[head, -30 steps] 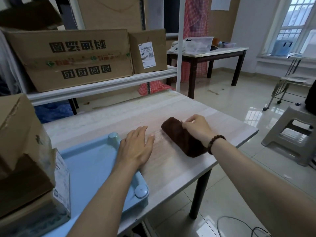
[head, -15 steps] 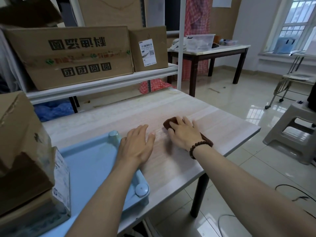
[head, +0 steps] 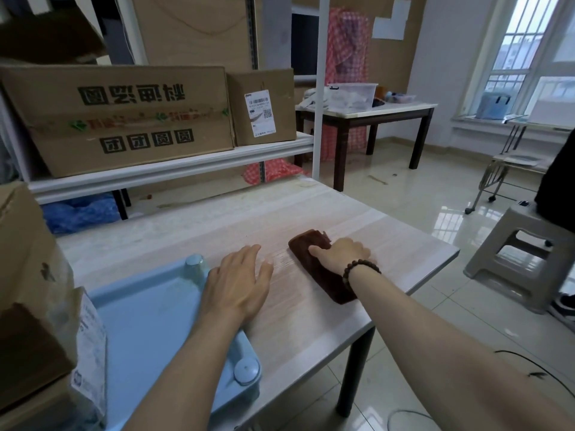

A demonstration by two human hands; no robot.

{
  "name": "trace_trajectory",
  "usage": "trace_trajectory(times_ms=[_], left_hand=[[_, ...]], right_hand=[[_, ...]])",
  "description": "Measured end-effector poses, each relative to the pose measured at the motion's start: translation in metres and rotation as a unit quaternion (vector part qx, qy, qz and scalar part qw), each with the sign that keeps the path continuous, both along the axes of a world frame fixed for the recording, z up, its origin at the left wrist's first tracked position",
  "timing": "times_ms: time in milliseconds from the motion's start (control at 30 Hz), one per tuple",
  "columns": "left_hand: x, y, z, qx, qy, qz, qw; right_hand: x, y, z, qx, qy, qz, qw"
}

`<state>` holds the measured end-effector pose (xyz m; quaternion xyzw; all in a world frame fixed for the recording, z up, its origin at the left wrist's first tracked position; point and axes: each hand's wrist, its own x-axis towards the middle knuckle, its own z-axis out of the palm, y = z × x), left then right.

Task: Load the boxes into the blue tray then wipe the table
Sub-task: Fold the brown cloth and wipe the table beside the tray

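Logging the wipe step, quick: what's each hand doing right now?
Left hand: open, resting flat on the table.
Right hand: closed on the brown cloth, fingers curled over it.

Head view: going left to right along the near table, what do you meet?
cardboard box → blue tray → left hand flat on the table → brown cloth held by the right hand → grey stool
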<state>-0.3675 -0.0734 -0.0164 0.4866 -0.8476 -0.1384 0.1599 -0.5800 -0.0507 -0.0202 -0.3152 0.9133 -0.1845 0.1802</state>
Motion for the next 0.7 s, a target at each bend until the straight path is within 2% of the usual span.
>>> trace_trajectory(times_ms=[67,133,233,300,333,400,467,533,633,667,700], left_hand=[[0.000,0.000,0.000,-0.006,0.002,0.003,1.000],[-0.001,0.000,0.000,-0.005,-0.002,0.006,1.000],[-0.001,0.006,0.005,-0.021,-0.006,0.010,1.000],[-0.002,0.012,0.011,-0.060,-0.001,0.015,0.998],[-0.002,0.015,0.014,-0.072,0.014,0.018,0.997],[-0.002,0.021,0.019,-0.021,0.129,0.035,0.991],[-0.003,0.026,0.024,0.090,0.311,0.046,0.945],[0.001,0.031,0.029,0.158,0.418,0.067,0.892],[0.016,0.035,0.039,0.227,0.540,0.142,0.798],[0.027,0.040,0.039,0.227,0.548,0.175,0.786],[0.035,0.044,0.038,0.213,0.534,0.207,0.792]], right_hand=[[0.001,-0.001,0.006,-0.020,-0.026,-0.006,0.999],[0.002,-0.003,0.012,-0.086,-0.102,0.007,0.991],[0.008,-0.008,0.024,-0.225,-0.248,0.002,0.942],[0.019,-0.009,0.035,-0.294,-0.310,0.014,0.904],[0.023,-0.010,0.039,-0.320,-0.333,0.021,0.887],[0.034,-0.010,0.048,-0.357,-0.376,0.050,0.854],[0.048,-0.007,0.057,-0.374,-0.413,0.086,0.826],[0.065,-0.004,0.062,-0.373,-0.451,0.112,0.803],[0.091,-0.003,0.066,-0.351,-0.457,0.134,0.806],[0.104,-0.003,0.066,-0.332,-0.443,0.140,0.821],[0.113,-0.002,0.065,-0.312,-0.432,0.147,0.833]])
